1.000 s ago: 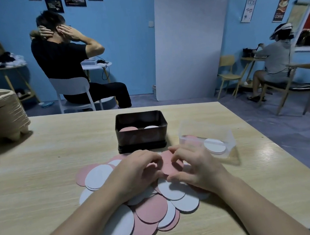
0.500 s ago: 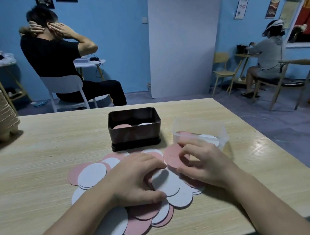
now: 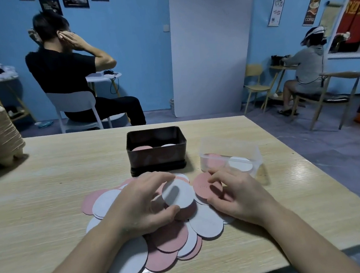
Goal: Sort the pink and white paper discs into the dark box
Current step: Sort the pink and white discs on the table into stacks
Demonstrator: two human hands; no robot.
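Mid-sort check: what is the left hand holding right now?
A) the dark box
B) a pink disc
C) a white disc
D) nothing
C: the left hand pinches a white disc between thumb and fingers just above the pile, while the pink disc is in the right hand.
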